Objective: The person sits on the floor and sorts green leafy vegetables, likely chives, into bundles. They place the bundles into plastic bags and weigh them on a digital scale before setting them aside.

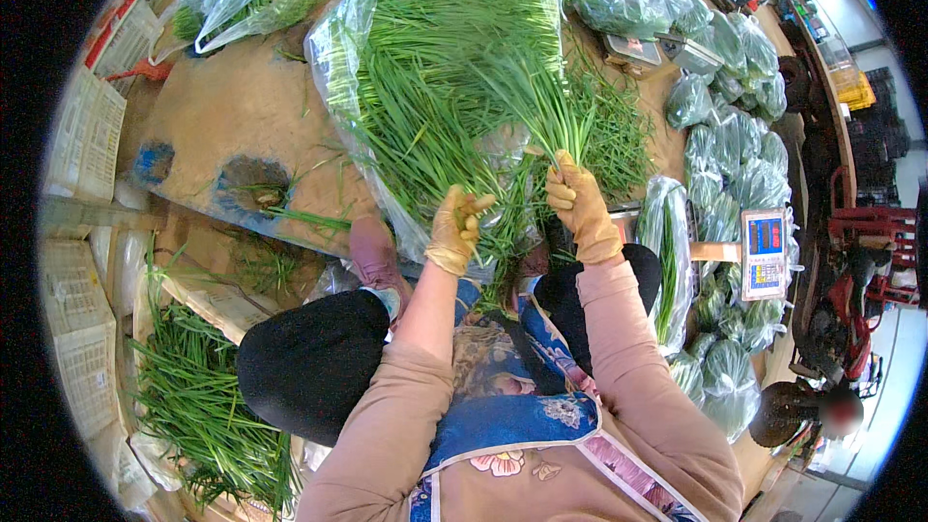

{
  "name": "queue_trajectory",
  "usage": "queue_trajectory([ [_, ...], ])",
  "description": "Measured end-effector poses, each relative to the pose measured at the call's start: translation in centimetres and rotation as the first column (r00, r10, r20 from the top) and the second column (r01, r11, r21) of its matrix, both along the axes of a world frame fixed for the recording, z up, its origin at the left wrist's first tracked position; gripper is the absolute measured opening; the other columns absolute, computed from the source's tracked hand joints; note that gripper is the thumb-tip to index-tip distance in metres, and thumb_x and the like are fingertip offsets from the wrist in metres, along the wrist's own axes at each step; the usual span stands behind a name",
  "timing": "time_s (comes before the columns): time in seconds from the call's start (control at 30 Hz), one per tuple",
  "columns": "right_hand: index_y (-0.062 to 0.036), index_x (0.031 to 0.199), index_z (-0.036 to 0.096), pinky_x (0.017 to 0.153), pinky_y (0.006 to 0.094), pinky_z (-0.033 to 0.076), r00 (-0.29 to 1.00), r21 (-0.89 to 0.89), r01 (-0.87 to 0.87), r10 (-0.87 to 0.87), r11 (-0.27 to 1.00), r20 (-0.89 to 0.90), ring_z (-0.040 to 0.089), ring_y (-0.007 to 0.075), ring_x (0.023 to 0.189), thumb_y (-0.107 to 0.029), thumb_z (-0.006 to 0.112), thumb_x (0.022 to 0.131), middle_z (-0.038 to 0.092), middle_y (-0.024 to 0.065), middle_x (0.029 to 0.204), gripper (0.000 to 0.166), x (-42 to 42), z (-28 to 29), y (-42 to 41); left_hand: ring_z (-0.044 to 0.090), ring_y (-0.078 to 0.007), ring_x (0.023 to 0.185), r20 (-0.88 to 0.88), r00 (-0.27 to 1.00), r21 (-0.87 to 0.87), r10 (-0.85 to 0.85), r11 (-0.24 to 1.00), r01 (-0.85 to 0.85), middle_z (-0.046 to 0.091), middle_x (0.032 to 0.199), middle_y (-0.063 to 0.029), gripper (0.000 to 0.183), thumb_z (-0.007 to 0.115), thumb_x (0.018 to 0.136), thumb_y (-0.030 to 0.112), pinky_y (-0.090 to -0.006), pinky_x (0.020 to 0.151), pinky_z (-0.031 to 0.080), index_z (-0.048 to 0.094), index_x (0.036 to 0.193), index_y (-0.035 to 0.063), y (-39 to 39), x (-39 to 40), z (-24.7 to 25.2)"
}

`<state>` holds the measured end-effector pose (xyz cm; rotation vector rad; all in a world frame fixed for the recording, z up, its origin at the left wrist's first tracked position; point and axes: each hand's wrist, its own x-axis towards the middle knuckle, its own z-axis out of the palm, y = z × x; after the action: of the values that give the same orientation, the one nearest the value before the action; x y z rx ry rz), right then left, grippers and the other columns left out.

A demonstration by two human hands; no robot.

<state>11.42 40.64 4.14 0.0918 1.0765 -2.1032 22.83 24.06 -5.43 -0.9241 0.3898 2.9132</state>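
My right hand (578, 210), in a yellowish rubber glove, grips the pale stem ends of a bunch of green garlic chives (562, 116). The leaves fan up and left over a large heap of chives (442, 36) in an open clear plastic bag (337, 98). Left of that bunch, my left hand (457, 226), gloved alike, is raised with curled, parted fingers; whether it holds a loose blade cannot be told. Loose leaves (609, 130) lie right of the bag, and more hang between my knees.
A digital scale display (763, 254) stands at the right, near a bagged bunch of chives (663, 261) and several filled plastic bags (732, 152). A crate of chives (210, 406) is at lower left. White plastic crates (83, 134) line the left edge. My shoes (373, 250) are beside the bag.
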Motion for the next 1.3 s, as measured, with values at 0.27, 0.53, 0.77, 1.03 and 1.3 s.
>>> queue_trajectory([
  [0.27,-0.0046,0.093,0.052,0.041,0.0185,0.029,0.996,0.014,0.088,-0.088,0.996,0.009,0.037,0.0046,0.046,-0.025,0.058,0.088,0.045,-0.0011,0.064,0.022,4.2,-0.3,-1.8,0.034,-0.0037,0.032,-0.249,0.961,0.146,0.119,0.986,-0.084,0.067,0.072,-0.0093,0.028,0.059,0.084,0.039,-0.0164,0.033,0.025,0.063,0.095,0.0141,-0.8,1.0,2.6],
  [0.53,-0.0063,0.087,0.051,0.039,0.0162,0.031,0.978,-0.336,0.026,0.046,0.941,0.205,0.038,0.0039,0.045,-0.022,0.056,0.089,0.045,-0.0021,0.062,0.017,5.6,-2.6,1.5,0.039,-0.0061,0.038,-0.198,0.893,-0.37,-0.405,0.874,0.315,0.059,0.063,-0.0069,0.035,0.054,0.087,0.042,-0.0187,0.033,0.024,0.056,0.101,0.01,2.7,-0.3,6.1],
  [0.77,-0.0048,0.095,0.057,0.045,0.0185,0.036,0.988,0.193,0.088,-0.11,0.977,0.106,0.044,0.0061,0.051,-0.021,0.062,0.083,0.055,0.0006,0.071,0.02,5.3,-2.6,5.5,0.044,-0.0088,0.039,-0.029,0.932,-0.508,-0.362,0.808,0.298,0.06,0.06,-0.0083,0.023,0.06,0.085,0.029,-0.0198,0.036,0.031,0.054,0.081,0.0069,5.3,0.5,3.7],
  [1.03,-0.0039,0.091,0.063,0.064,0.0262,0.047,0.977,0.341,0.209,-0.214,0.917,-0.022,0.057,0.0139,0.07,-0.024,0.063,0.081,0.061,0.0033,0.079,0.022,5.9,-4.9,4.2,0.049,-0.0134,0.038,0.126,0.929,-0.611,-0.349,0.71,0.35,0.062,0.061,-0.0123,0.016,0.056,0.085,0.014,-0.0215,0.035,0.034,0.055,0.096,0.0017,7.2,2.0,5.6],
  [1.3,0.0005,0.108,0.056,0.071,0.0316,0.052,0.943,0.087,0.257,-0.269,0.963,0.197,0.059,0.0172,0.074,-0.015,0.059,0.085,0.06,0.0045,0.083,0.028,5.7,-5.8,3.1,0.04,-0.0093,0.035,0.301,0.93,-0.524,-0.211,0.778,0.346,0.062,0.061,-0.0127,0.029,0.059,0.086,0.035,-0.0199,0.034,0.03,0.049,0.075,0.0096,6.9,5.0,2.9],
])
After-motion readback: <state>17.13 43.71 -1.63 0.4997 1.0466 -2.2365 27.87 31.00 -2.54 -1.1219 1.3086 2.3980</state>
